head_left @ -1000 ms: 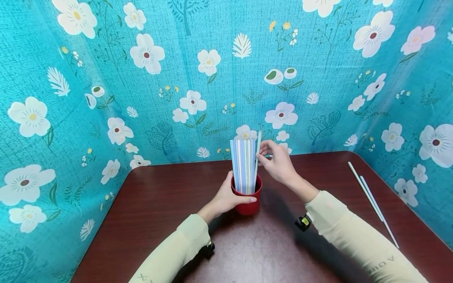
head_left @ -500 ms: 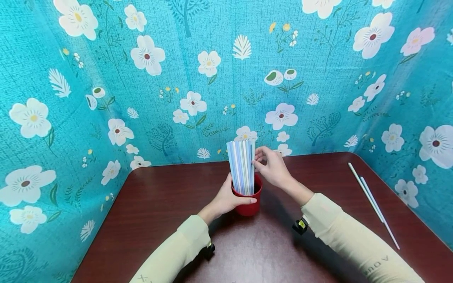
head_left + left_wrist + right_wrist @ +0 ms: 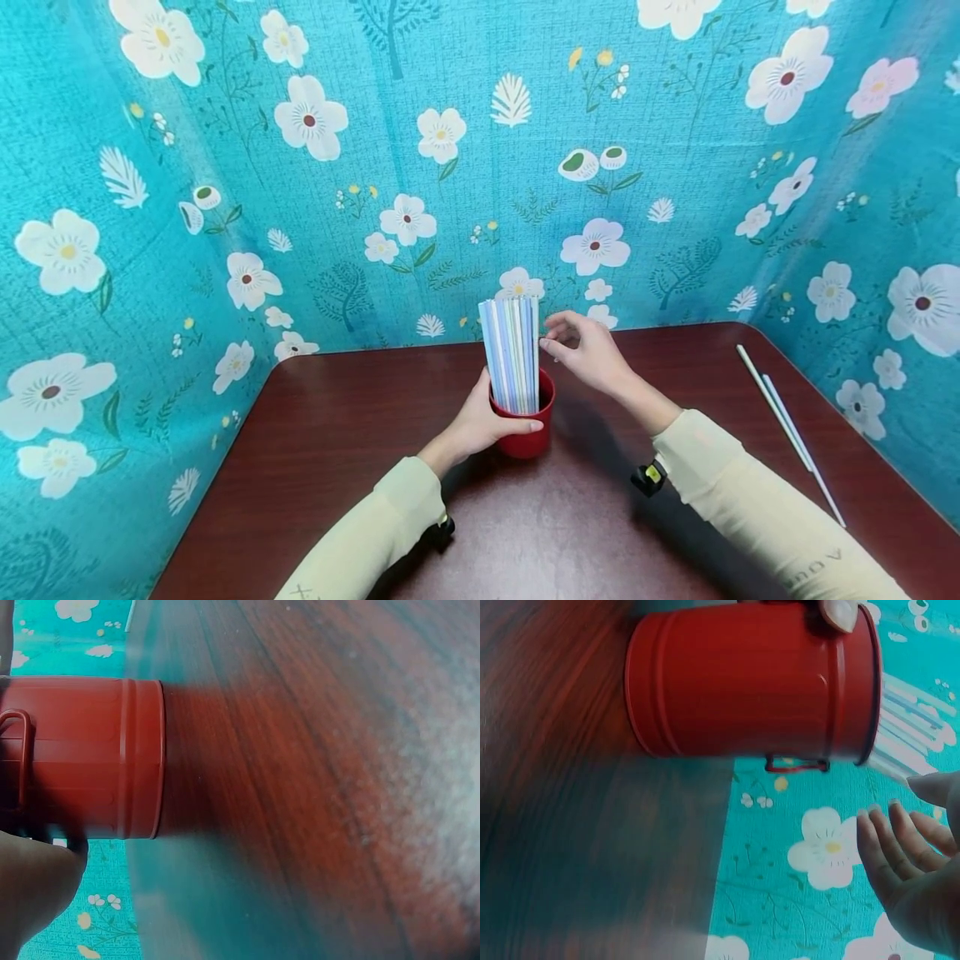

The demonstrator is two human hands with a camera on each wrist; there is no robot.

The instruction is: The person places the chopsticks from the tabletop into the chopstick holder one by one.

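Observation:
A red metal cup (image 3: 525, 435) with a small wire handle stands on the table, filled with a bundle of thin pastel straws (image 3: 512, 354) in blue, white and pale green. The straws lean to the left, and room shows inside the cup at their right. My left hand (image 3: 480, 417) grips the cup from the left, its thumb across the front near the rim. At the right of the bundle, my right hand (image 3: 588, 350) holds nothing. Its fingers are loosely bent, with the thumb apart from them in the right wrist view and its tip close to the outermost straw.
Two loose straws (image 3: 797, 433) lie on the right side of the dark red-brown wooden table (image 3: 360, 417). A turquoise flowered cloth (image 3: 465, 192) hangs behind the table and along both sides.
The right hand has pushed a pale straw leftward against the bundle, let it go and drawn back slightly right. The straws now lean further left. The left hand has stayed on the cup.

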